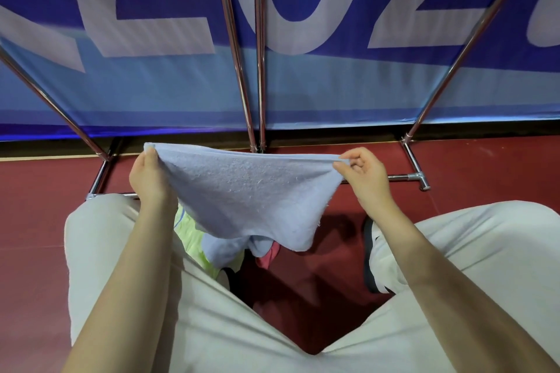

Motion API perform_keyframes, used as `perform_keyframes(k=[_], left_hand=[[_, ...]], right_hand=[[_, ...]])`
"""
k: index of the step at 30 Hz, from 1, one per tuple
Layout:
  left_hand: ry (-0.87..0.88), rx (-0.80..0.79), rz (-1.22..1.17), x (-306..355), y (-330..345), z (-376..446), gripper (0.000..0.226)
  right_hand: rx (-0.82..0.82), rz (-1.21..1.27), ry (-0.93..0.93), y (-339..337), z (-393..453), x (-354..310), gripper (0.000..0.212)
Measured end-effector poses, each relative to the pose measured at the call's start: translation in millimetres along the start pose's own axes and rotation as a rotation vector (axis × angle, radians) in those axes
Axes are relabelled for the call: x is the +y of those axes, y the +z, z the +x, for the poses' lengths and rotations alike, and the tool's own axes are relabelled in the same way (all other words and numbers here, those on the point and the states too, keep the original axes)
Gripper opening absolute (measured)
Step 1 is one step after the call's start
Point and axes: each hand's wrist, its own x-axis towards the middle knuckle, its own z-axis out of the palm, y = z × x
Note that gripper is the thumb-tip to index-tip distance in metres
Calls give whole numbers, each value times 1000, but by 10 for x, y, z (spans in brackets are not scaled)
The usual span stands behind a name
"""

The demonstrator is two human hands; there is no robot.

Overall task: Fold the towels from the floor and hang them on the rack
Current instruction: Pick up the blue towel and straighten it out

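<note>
Fold: in progress, light-blue towel (245,191) stretched by its top corners | left hand (150,179) grips, right hand (363,172) pinches | rack (257,70) bare, more cloth on the floor (485,185).

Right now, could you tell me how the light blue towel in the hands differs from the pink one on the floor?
The light blue towel is lifted and spread, with the left hand and the right hand each pinching a top corner; the pink towel lies crumpled on the red floor. The blue one shows almost whole; the pink one is mostly hidden behind it. Neither hangs on the rack yet.
</note>
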Motion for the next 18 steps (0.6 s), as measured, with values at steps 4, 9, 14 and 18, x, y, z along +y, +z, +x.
perform_keyframes(k=[4, 9, 14, 18], left_hand=[[297, -41, 177, -21, 52, -109, 31], [429, -7, 352, -86, 95, -79, 46], [329, -16, 356, -110, 182, -192, 36], [232, -49, 257, -189, 236, -168, 28]], right_hand=[[-105, -391, -66, -186, 111, 44, 26], [-4, -329, -1, -184, 103, 71, 12], [74, -41, 24, -126, 105, -14, 17], [141, 14, 0, -129, 64, -78, 16]])
